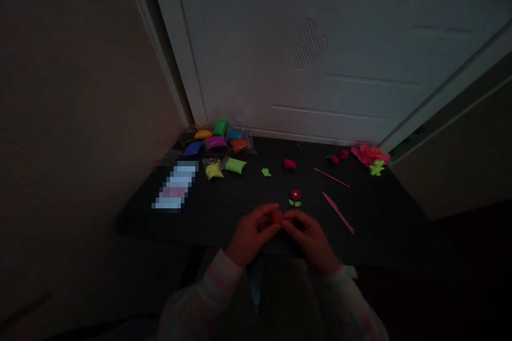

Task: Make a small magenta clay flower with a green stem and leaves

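Note:
Over the front part of the dark table (240,224), my left hand (253,232) is closed, thumb and fingers around a small orange-red piece of modelling clay (277,216). The fingertips of my right hand (310,237) are pinched together at the right side of that piece. Part of the clay is hidden by the fingers. Just beyond my hands lies a small clay flower (295,195) with red petals, a yellow-green centre and green leaves. Farther back are a crimson clay lump (290,164) and a light green clay bit (266,172).
Several clay bags (216,142) lie at the back left, near a pixelated bright rectangle (176,185). To the right are a pink clay knife (338,213) and a thin pink stick (332,177). A pink flower-like piece (370,155) lies at the back right. A white door (304,90) stands behind.

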`<move>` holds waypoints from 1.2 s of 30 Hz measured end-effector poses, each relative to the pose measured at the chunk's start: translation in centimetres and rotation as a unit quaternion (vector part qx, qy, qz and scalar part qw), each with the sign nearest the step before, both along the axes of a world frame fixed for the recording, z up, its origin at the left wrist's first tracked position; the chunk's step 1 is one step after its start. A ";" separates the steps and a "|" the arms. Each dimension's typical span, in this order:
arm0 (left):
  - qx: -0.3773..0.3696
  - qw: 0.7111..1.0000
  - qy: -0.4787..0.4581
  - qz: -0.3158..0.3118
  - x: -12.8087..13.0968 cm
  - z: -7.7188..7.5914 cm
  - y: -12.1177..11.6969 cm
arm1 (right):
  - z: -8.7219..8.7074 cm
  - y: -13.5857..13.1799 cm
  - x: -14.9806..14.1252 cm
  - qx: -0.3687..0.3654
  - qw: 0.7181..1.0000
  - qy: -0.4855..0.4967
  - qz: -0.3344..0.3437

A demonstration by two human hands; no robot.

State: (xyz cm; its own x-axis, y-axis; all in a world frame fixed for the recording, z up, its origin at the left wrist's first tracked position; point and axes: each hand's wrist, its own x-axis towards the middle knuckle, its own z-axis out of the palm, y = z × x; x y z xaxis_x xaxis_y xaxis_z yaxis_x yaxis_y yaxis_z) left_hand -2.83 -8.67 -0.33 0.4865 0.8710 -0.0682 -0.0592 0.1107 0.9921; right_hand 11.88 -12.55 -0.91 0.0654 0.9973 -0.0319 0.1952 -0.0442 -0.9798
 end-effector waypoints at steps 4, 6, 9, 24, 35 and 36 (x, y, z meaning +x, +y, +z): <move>0.001 1.000 0.008 -0.007 -0.1 -0.2 0.0 | 0.1 0.1 0.1 0.001 1.000 -0.002 -0.004; 0.000 1.000 0.015 -0.010 -0.1 -0.3 0.1 | 0.1 0.1 0.1 0.001 1.000 -0.003 -0.005; 0.001 1.000 0.021 -0.008 -0.1 -0.3 0.1 | 0.2 0.1 0.1 0.001 1.000 -0.006 -0.005; -0.007 1.000 0.028 -0.002 -0.1 0.2 0.1 | 0.5 -0.1 0.0 0.008 1.000 -0.004 -0.011; -0.005 1.000 0.020 -0.007 0.0 0.0 0.1 | 0.6 0.0 0.0 0.010 1.000 -0.008 -0.014; -0.005 1.000 0.019 -0.008 0.0 0.1 0.1 | 0.6 0.0 0.0 0.010 1.000 -0.010 -0.014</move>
State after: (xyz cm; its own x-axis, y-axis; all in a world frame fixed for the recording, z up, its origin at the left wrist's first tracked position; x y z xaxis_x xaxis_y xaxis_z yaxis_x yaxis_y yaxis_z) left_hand -2.81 -8.58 -0.28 0.4966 0.8627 -0.0952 -0.0196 0.1208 0.9925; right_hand 11.83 -12.57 -0.35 0.0944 0.9955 -0.0103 0.2138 -0.0304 -0.9764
